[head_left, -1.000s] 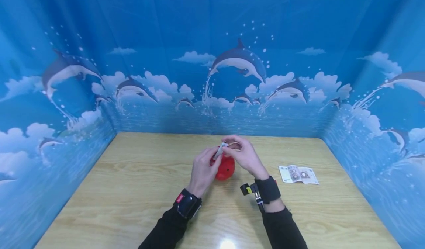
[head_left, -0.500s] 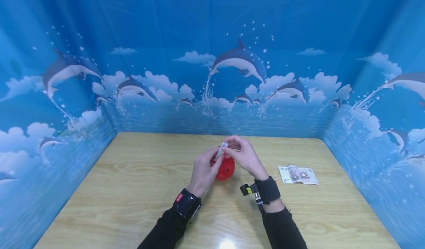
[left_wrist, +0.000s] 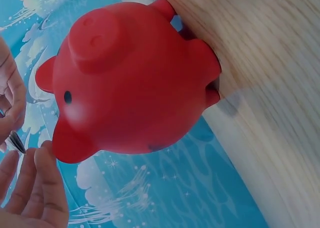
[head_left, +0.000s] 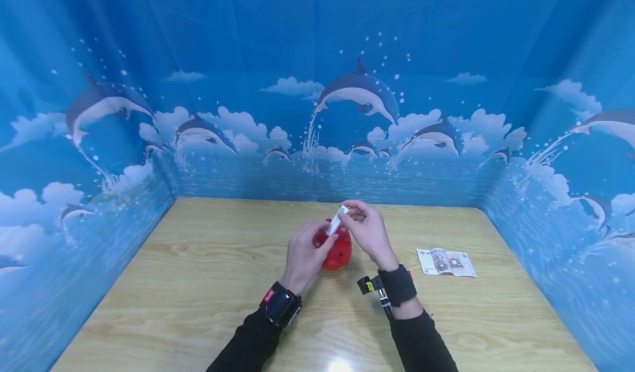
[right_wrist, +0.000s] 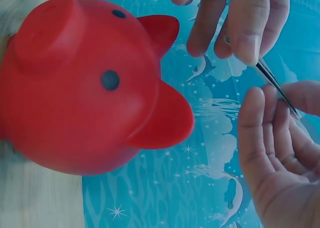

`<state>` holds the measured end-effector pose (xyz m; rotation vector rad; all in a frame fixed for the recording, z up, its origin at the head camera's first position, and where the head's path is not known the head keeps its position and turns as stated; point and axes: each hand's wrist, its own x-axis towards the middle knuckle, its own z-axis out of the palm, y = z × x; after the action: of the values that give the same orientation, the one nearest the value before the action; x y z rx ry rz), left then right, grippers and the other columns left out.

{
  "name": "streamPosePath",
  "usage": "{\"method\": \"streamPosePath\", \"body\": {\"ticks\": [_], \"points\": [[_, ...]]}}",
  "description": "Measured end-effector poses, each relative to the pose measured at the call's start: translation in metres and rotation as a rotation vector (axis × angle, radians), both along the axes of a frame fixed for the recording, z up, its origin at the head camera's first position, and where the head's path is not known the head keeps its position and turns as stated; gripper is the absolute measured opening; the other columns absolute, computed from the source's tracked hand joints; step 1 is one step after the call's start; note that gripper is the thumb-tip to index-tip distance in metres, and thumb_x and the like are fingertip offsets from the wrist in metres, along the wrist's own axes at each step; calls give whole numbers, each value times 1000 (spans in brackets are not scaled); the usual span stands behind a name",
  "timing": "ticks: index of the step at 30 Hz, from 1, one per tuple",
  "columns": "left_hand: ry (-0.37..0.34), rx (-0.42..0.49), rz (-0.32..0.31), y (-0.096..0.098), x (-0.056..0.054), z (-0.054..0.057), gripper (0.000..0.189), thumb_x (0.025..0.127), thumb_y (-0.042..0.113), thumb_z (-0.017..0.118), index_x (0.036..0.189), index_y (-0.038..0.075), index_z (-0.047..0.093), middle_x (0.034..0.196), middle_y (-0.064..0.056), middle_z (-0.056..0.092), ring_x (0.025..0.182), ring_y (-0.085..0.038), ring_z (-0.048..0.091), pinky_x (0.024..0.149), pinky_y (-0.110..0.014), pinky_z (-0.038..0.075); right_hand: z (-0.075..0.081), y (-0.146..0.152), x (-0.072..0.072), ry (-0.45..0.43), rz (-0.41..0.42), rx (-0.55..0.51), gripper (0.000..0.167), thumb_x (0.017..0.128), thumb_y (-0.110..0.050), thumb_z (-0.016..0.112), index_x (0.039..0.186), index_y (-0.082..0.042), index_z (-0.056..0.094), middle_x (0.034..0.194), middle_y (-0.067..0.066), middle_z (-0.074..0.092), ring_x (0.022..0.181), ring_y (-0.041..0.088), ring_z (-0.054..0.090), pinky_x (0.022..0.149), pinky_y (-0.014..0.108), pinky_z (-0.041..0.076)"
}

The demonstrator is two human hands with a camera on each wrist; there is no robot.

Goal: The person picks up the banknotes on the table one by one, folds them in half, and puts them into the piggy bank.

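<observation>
Between my hands, above a red piggy bank (head_left: 338,255), is a narrow folded banknote (head_left: 337,221). My left hand (head_left: 303,255) pinches its lower end between thumb and fingers. The right hand (head_left: 371,233) pinches its upper end with thumb and fingertips. Seen edge-on in the right wrist view, the folded banknote (right_wrist: 276,83) is a thin dark strip running from one hand to the other. The piggy bank (left_wrist: 132,82) stands on its feet with its snout towards me, and both hands are beside and above its ears. Its top is partly hidden by the left hand in the head view.
A creased banknote (head_left: 446,262) lies on the wooden table (head_left: 198,284), right of the piggy bank. A blue dolphin-print curtain (head_left: 238,157) stands around the table's back and sides.
The folded banknote has slid up and to the right, and more of it shows. My right hand has moved slightly right; the left hand and piggy bank have stayed nearly still.
</observation>
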<state>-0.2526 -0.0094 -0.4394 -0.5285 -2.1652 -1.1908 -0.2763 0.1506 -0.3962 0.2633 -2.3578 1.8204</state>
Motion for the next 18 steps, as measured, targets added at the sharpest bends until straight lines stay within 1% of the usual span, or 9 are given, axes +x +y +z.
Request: {"method": "streamPosePath", "body": {"ticks": [6,12,14,18], "points": [[-24,-3,3,0,0,-1,20,85,14,77,104,11,72,93,-2,72,76,-14,65,60,-28,55,0,-3,1,21,-2,-47,31,90,-19,72,118,-8,67,94,17,70,81,21,68,72,35,60],[-49,46,-19,-1,-1,-2,18,87,11,74,104,8,72,94,-4,73,77,-12,68,63,-30,59,-4,-4,-1,15,71,-78,28,92,-21,69,114,-4,68,90,16,72,74,17,70,69,33,59],[-50,51,-20,-1,-2,-2,17,87,10,73,104,8,72,94,-5,74,77,-12,68,64,-29,59,-4,-4,-1,7,89,-72,26,93,-22,68,112,-4,69,89,15,73,74,17,69,68,33,59],[-42,40,-13,-1,-2,-2,19,88,7,71,107,6,73,98,-7,75,78,-13,70,67,-26,59,-5,-4,-2,-7,101,-19,24,93,-26,68,108,-7,71,88,11,73,71,19,68,65,35,58]]}}
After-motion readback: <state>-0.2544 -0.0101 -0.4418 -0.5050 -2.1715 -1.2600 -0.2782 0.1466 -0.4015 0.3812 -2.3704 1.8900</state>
